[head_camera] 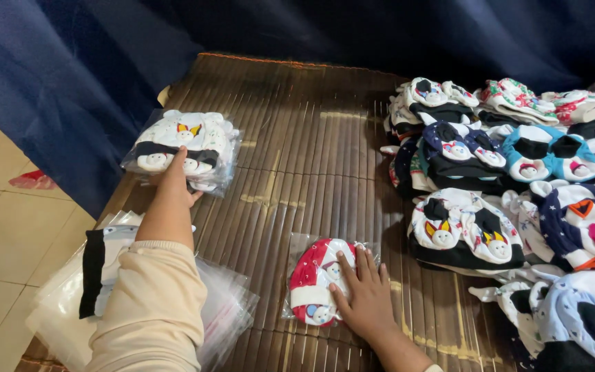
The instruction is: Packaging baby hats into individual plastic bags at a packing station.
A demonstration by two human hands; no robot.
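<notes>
Your left hand (pixel 175 180) rested fingers-flat on the stack of bagged hats (pixel 182 148) at the mat's (pixel 297 131) far-left edge, gripping nothing. Your right hand (pixel 364 293) lay open, pressing one bagged red-and-white hat (pixel 315 281) mid-mat. Done: that small stack plus this one. Left: the big unbagged pile (pixel 511 179) on the right; empty bags (pixel 222 310) by your left sleeve.

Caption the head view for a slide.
Left hand touches a clear-bagged stack of white baby hats; right hand presses a bagged red-and-white hat on a brown slatted mat.
</notes>
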